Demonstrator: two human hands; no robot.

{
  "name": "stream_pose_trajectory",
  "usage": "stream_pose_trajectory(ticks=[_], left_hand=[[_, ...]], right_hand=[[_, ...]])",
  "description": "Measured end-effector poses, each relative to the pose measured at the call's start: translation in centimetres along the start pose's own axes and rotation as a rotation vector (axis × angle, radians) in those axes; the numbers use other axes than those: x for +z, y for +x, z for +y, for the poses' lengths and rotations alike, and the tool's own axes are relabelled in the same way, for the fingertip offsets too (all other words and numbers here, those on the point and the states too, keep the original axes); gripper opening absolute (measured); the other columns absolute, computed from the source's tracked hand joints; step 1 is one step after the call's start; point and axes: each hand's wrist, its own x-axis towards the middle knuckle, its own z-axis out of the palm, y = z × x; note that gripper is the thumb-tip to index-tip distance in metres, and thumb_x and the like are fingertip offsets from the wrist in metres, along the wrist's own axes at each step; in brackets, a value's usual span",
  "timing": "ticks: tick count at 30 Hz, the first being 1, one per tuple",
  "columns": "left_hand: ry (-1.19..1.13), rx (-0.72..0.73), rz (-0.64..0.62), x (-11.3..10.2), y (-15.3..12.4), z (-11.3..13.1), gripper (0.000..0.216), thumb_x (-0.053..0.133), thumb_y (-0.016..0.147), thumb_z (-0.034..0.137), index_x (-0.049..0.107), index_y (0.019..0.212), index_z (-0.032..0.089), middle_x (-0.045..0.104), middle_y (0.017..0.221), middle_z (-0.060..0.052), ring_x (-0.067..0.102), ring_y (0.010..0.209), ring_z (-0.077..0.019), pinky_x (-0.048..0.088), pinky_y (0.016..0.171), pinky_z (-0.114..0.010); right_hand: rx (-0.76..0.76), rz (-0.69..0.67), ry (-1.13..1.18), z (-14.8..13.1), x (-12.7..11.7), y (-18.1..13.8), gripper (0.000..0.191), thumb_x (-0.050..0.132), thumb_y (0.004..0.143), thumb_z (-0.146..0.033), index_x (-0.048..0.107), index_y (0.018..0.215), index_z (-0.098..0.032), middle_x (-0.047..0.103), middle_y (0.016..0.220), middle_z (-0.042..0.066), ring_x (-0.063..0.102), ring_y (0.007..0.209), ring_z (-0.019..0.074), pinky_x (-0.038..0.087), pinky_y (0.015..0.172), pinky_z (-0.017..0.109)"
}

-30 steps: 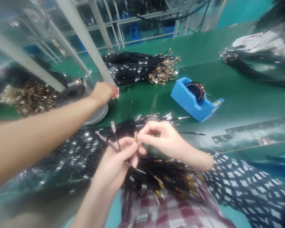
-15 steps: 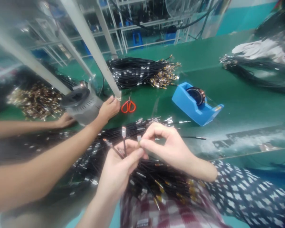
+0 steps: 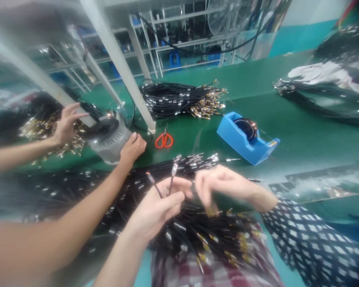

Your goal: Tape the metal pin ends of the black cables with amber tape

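Note:
My left hand (image 3: 155,211) is closed on two thin black cables (image 3: 171,180) whose metal tips stick up above my fingers. My right hand (image 3: 224,186) is just to the right of it, palm down and blurred by motion. Its fingers dip into the big bundle of black cables (image 3: 215,235) that lies across my lap and the green table (image 3: 302,135). Whether those fingers grip anything is not clear.
A co-worker's arm reaches in from the left, with one hand (image 3: 133,146) on a grey machine (image 3: 107,137) and the other hand (image 3: 65,124) over a pile of gold connectors (image 3: 36,129). Orange scissors (image 3: 164,140), a blue tape dispenser (image 3: 247,137), another cable bundle (image 3: 179,99) and a white post (image 3: 122,67) stand beyond.
My right hand has let go of the cable tip it pinched and dropped into the bundle. The co-worker's far hand lifted from the grey machine toward the gold connectors.

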Motion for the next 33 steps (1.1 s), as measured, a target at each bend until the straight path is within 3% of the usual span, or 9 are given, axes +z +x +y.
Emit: stream_pose_trajectory(ticks=[2, 6, 9, 14, 17, 21, 24, 29, 33], left_hand=[[0.036, 0.020, 0.008, 0.4, 0.2, -0.1, 0.020, 0.074, 0.078, 0.033, 0.069, 0.086, 0.015, 0.064, 0.080, -0.004, 0.034, 0.045, -0.0019, 0.018, 0.046, -0.021], [0.190, 0.033, 0.034, 1.4, 0.7, -0.6, 0.025, 0.065, 0.086, 0.036, 0.071, 0.081, 0.013, 0.064, 0.074, -0.005, 0.035, 0.047, -0.0053, 0.021, 0.048, -0.024], [0.287, 0.032, 0.052, 1.8, 0.9, -1.2, 0.029, 0.061, 0.088, 0.039, 0.075, 0.085, 0.014, 0.065, 0.071, -0.005, 0.036, 0.048, -0.0072, 0.026, 0.051, -0.025], [0.294, 0.038, 0.067, 1.6, 0.4, -1.6, 0.034, 0.061, 0.087, 0.044, 0.078, 0.092, 0.015, 0.069, 0.073, -0.007, 0.044, 0.052, -0.0113, 0.036, 0.057, -0.027], [0.184, 0.103, 0.181, 1.6, 0.2, -1.2, 0.033, 0.065, 0.084, 0.044, 0.078, 0.086, 0.014, 0.070, 0.078, -0.010, 0.055, 0.067, -0.0168, 0.043, 0.064, -0.027], [0.165, 0.172, 0.334, 2.0, 0.1, -0.9, 0.029, 0.072, 0.078, 0.043, 0.078, 0.081, 0.015, 0.058, 0.060, -0.002, 0.045, 0.055, -0.0102, 0.033, 0.049, -0.020], [0.285, 0.075, 0.269, 2.4, 0.0, -1.2, 0.020, 0.080, 0.071, 0.034, 0.076, 0.080, 0.017, 0.061, 0.062, -0.001, 0.043, 0.053, -0.0080, 0.032, 0.049, -0.017], [0.339, -0.010, 0.282, 2.4, -0.2, -1.5, 0.019, 0.079, 0.069, 0.035, 0.072, 0.072, 0.017, 0.068, 0.062, -0.005, 0.043, 0.048, -0.0088, 0.029, 0.045, -0.019], [0.278, -0.030, 0.327, 1.9, -0.3, -2.0, 0.025, 0.078, 0.068, 0.042, 0.071, 0.073, 0.019, 0.069, 0.066, -0.006, 0.035, 0.042, -0.0074, 0.023, 0.040, -0.020]], right_hand=[[0.113, -0.103, -0.091, -0.9, -0.8, -1.4, 0.054, 0.045, 0.094, -0.054, 0.075, 0.072, -0.014, 0.067, 0.074, 0.008, 0.061, 0.068, 0.0155, 0.050, 0.067, 0.029], [0.177, 0.404, -0.210, -1.7, 0.0, -1.8, 0.023, 0.071, 0.080, -0.036, 0.073, 0.087, -0.014, 0.068, 0.075, 0.004, 0.059, 0.065, 0.0127, 0.048, 0.062, 0.024], [0.099, 0.570, -0.122, -1.3, 1.2, -0.9, 0.018, 0.071, 0.079, -0.031, 0.071, 0.088, -0.015, 0.067, 0.074, 0.001, 0.055, 0.060, 0.0095, 0.045, 0.058, 0.021], [0.087, 0.559, -0.082, -0.9, 1.6, -0.5, 0.016, 0.068, 0.081, -0.029, 0.067, 0.075, -0.014, 0.063, 0.069, 0.000, 0.052, 0.058, 0.0086, 0.043, 0.054, 0.020], [0.126, 0.505, -0.112, -1.4, 1.1, -0.9, 0.017, 0.067, 0.081, -0.029, 0.065, 0.073, -0.014, 0.062, 0.067, 0.000, 0.053, 0.059, 0.0094, 0.044, 0.057, 0.022], [0.222, 0.355, -0.218, -2.1, 0.8, -1.1, 0.015, 0.065, 0.081, -0.026, 0.066, 0.073, -0.014, 0.064, 0.067, 0.001, 0.055, 0.062, 0.0112, 0.046, 0.060, 0.024], [0.220, 0.353, -0.332, -2.1, 1.4, -0.7, 0.014, 0.062, 0.082, -0.022, 0.067, 0.072, -0.014, 0.064, 0.067, 0.001, 0.055, 0.062, 0.0113, 0.045, 0.061, 0.023], [0.209, 0.438, -0.306, -1.4, 1.5, -1.3, 0.021, 0.065, 0.084, -0.033, 0.071, 0.086, -0.014, 0.070, 0.076, 0.004, 0.060, 0.067, 0.0132, 0.049, 0.063, 0.025], [0.124, 0.810, -0.748, -2.8, -4.1, -4.5, 0.021, 0.062, 0.084, -0.035, 0.073, 0.084, -0.016, 0.072, 0.085, 0.006, 0.063, 0.077, 0.0171, 0.050, 0.073, 0.030]])
